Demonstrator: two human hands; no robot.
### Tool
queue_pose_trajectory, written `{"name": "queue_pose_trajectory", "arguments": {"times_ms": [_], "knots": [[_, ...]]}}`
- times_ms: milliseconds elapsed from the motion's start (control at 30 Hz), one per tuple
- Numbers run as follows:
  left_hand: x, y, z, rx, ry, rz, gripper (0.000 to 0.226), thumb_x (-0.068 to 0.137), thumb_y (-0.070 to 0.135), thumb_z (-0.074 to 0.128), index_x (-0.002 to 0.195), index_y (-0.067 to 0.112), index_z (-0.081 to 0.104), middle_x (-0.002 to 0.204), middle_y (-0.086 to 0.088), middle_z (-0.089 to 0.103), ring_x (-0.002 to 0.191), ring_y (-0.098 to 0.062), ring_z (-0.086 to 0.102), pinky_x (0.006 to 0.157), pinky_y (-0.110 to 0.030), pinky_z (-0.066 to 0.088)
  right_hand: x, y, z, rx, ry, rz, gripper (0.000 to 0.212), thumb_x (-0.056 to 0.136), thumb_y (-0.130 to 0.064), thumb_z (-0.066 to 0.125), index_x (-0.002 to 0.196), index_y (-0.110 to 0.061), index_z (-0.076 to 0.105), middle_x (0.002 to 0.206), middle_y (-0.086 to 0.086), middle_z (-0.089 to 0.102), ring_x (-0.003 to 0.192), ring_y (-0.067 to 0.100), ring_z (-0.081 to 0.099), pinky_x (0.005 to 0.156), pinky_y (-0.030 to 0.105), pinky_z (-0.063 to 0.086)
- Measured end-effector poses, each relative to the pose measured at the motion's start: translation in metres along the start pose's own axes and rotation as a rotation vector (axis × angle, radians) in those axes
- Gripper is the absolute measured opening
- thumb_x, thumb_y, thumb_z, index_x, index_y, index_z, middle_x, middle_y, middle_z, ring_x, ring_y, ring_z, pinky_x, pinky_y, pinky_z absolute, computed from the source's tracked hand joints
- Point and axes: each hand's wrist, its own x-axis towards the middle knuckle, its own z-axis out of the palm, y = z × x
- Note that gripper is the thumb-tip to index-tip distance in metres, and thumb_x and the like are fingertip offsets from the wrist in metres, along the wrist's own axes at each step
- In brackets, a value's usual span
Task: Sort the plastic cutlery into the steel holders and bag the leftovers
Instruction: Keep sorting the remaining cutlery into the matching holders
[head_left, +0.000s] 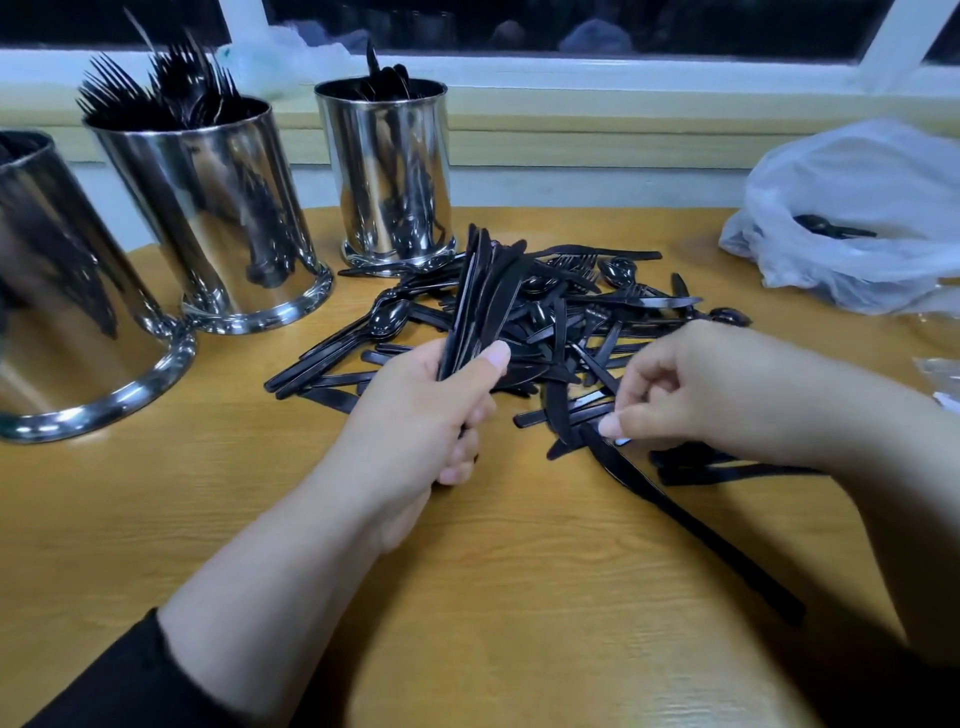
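Wooden table (260, 493) | left hand (415, 415) fingers gripping knives (483, 291) | right hand (691, 389) pinching knife (675, 509) | window sill (623, 78) behind

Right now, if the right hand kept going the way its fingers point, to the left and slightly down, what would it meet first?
Likely the black knife its fingertips already pinch, then the loose cutlery pile. Beyond that is the left hand gripping a bundle of knives, though depth is unclear.

Bare table (197, 499) before holders (218, 208) (left)

Wooden table (519, 597), white-framed window (571, 67) behind, dark glass, pale sill
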Motion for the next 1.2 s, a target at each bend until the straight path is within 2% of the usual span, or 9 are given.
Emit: {"name": "queue_pose_trajectory", "arguments": {"times_ms": [100, 233, 300, 400, 633, 833, 1000, 1133, 1200], "knots": [[0.000, 0.001, 0.000, 0.023, -0.013, 0.005, 0.022, 0.100, 0.038, 0.064, 0.079, 0.032, 0.064, 0.067, 0.001, 0.045, 0.046, -0.011, 0.029, 0.041, -0.023, 0.024, 0.001, -0.001, 0.005, -0.060, -0.047, 0.040, 0.029, 0.077, -0.060, 0.077, 0.075, -0.032, 0.070, 0.052, -0.024, 0.057, 0.047, -0.002, 0.051, 0.053, 0.021, 0.038], [0.000, 0.000, 0.000, 0.040, -0.016, 0.004, 0.027, 0.099, 0.040, 0.064, 0.072, 0.037, 0.063, 0.062, 0.003, 0.040, 0.044, -0.012, 0.028, 0.040, -0.021, 0.024, 0.002, -0.007, 0.009, -0.089, -0.084, 0.067, 0.026, 0.080, -0.055, 0.077, 0.077, -0.031, 0.069, 0.055, -0.015, 0.059, 0.055, 0.001, 0.054, 0.052, 0.021, 0.038], [0.000, -0.001, -0.001, 0.029, -0.019, -0.001, 0.016, 0.098, 0.040, 0.064, 0.086, 0.029, 0.065, 0.062, 0.003, 0.038, 0.045, -0.011, 0.027, 0.040, -0.021, 0.024, 0.003, -0.009, 0.011, -0.116, -0.083, 0.073, 0.025, 0.082, -0.053, 0.077, 0.078, -0.030, 0.069, 0.059, -0.011, 0.059, 0.056, 0.003, 0.054, 0.051, 0.022, 0.037], [0.001, -0.001, -0.001, 0.033, -0.023, -0.008, 0.026, 0.098, 0.040, 0.064, 0.107, 0.016, 0.063, 0.061, 0.005, 0.038, 0.046, -0.011, 0.026, 0.040, -0.021, 0.023, 0.005, -0.014, 0.015, -0.142, -0.091, 0.079, 0.024, 0.084, -0.051, 0.076, 0.083, -0.027, 0.069, 0.065, -0.009, 0.060, 0.057, 0.006, 0.053, 0.050, 0.022, 0.036], [0.000, -0.001, -0.002, 0.035, -0.043, -0.024, 0.022, 0.099, 0.040, 0.062, 0.098, 0.018, 0.061, 0.063, 0.003, 0.039, 0.047, -0.011, 0.027, 0.039, -0.022, 0.025, 0.007, -0.018, 0.017, -0.114, -0.100, 0.083, 0.021, 0.089, -0.044, 0.072, 0.081, -0.026, 0.067, 0.069, -0.008, 0.061, 0.061, 0.008, 0.054, 0.051, 0.022, 0.037], [-0.002, 0.001, 0.001, 0.042, -0.029, -0.013, 0.027, 0.102, 0.040, 0.057, 0.098, 0.015, 0.063, 0.064, 0.001, 0.042, 0.046, -0.011, 0.031, 0.040, -0.023, 0.028, 0.003, -0.009, 0.003, 0.364, 0.117, -0.077, 0.037, 0.085, -0.049, 0.074, 0.075, -0.015, 0.065, 0.058, 0.001, 0.051, 0.054, 0.017, 0.044, 0.057, 0.032, 0.038], [-0.003, 0.002, 0.005, 0.070, -0.075, 0.033, 0.028, 0.104, 0.038, 0.054, 0.092, 0.013, 0.060, 0.065, -0.002, 0.051, 0.051, -0.018, 0.044, 0.047, -0.030, 0.040, 0.013, -0.019, 0.008, 0.994, 0.220, -0.238, 0.034, 0.091, -0.029, 0.070, 0.060, -0.016, 0.060, 0.063, 0.006, 0.056, 0.057, 0.017, 0.046, 0.051, 0.025, 0.038], [-0.005, 0.003, 0.006, 0.004, -0.133, 0.006, 0.029, 0.106, 0.036, 0.050, 0.104, 0.010, 0.063, 0.081, -0.009, 0.072, 0.071, -0.025, 0.069, 0.070, -0.041, 0.060, 0.021, -0.028, 0.020, 1.005, 0.251, -0.269, 0.033, 0.095, -0.022, 0.068, 0.063, -0.017, 0.064, 0.068, 0.007, 0.065, 0.060, 0.017, 0.053, 0.057, 0.028, 0.045], [-0.006, 0.005, 0.007, -0.058, -0.164, -0.021, 0.030, 0.105, 0.036, 0.051, 0.109, 0.008, 0.062, 0.085, -0.014, 0.075, 0.068, -0.027, 0.070, 0.066, -0.039, 0.062, 0.024, -0.033, 0.024, 1.023, 0.305, -0.274, 0.029, 0.094, -0.020, 0.069, 0.066, -0.015, 0.066, 0.068, 0.006, 0.067, 0.061, 0.016, 0.055, 0.058, 0.030, 0.045]]}}
